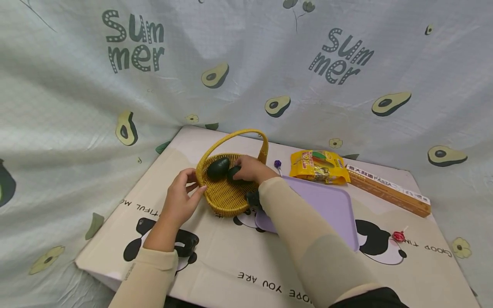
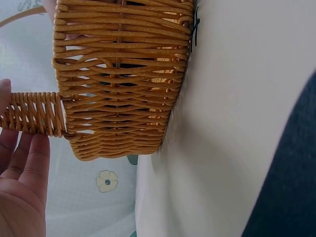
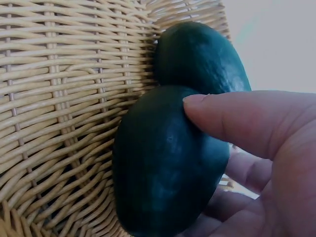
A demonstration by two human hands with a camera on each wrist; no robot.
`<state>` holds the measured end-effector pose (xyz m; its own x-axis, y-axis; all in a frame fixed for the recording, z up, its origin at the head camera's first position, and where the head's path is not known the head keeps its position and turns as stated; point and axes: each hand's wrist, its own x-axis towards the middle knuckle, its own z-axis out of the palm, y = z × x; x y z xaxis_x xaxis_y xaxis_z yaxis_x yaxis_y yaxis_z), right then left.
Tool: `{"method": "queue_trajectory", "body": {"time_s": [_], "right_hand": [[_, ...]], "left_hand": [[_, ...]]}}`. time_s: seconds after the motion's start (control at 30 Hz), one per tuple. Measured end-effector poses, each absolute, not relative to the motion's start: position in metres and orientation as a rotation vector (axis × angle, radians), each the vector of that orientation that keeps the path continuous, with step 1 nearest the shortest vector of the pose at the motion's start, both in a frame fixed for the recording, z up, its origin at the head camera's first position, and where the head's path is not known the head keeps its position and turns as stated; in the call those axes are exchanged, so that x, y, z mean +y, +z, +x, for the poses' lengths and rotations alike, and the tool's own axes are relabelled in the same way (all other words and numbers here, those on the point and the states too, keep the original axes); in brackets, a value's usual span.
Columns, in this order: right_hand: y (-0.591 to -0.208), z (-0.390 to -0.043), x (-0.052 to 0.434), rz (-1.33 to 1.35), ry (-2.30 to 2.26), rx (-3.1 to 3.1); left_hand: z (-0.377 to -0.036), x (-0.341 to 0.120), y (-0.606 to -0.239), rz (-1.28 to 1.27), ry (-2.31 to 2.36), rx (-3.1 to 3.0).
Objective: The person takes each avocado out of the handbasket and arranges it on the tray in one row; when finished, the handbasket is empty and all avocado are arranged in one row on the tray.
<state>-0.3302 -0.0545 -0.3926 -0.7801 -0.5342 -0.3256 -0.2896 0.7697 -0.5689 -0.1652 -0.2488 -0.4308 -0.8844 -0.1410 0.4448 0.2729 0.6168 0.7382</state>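
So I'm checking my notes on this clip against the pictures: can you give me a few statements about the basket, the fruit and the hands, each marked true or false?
1. The right hand grips a dark green avocado inside the basket. True.
2. The basket holds only one avocado. False: a second avocado lies beside it.
3. The left hand touches the basket's side by its handle. True.
4. The purple tray carries the yellow snack bag. False: the bag lies on the table behind the tray.

We reckon it's a makeshift home setup, avocado "Summer" cloth [image 1: 246, 64] draped as backdrop, panda mat on our bench [image 1: 246, 265], snack bag [image 1: 317, 166], pasta box [image 1: 389, 190], lollipops [image 1: 398, 235] lying about
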Motion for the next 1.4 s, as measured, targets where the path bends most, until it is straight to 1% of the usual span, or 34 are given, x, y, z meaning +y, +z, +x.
{"method": "queue_trajectory", "body": {"time_s": [0.3, 0.6, 1.07, 1.4], "right_hand": [[-0.392, -0.329, -0.062, -0.613, -0.485, 2.533], [-0.388, -0.325, -0.061, -0.579, -0.458, 2.534], [-0.371, -0.321, -0.039, -0.583, -0.674, 2.53], [-0.355, -0.313, -0.025, -0.668, -0.774, 2.507]], "left_hand": [[-0.165, -0.249, -0.43, -0.111, -1.21, -2.369], [-0.164, -0.247, -0.43, -0.106, -1.196, -2.378], [-0.164, -0.247, -0.431, -0.102, -1.173, -2.386], [-0.164, -0.247, -0.43, -0.097, -1.164, -2.384]]}}
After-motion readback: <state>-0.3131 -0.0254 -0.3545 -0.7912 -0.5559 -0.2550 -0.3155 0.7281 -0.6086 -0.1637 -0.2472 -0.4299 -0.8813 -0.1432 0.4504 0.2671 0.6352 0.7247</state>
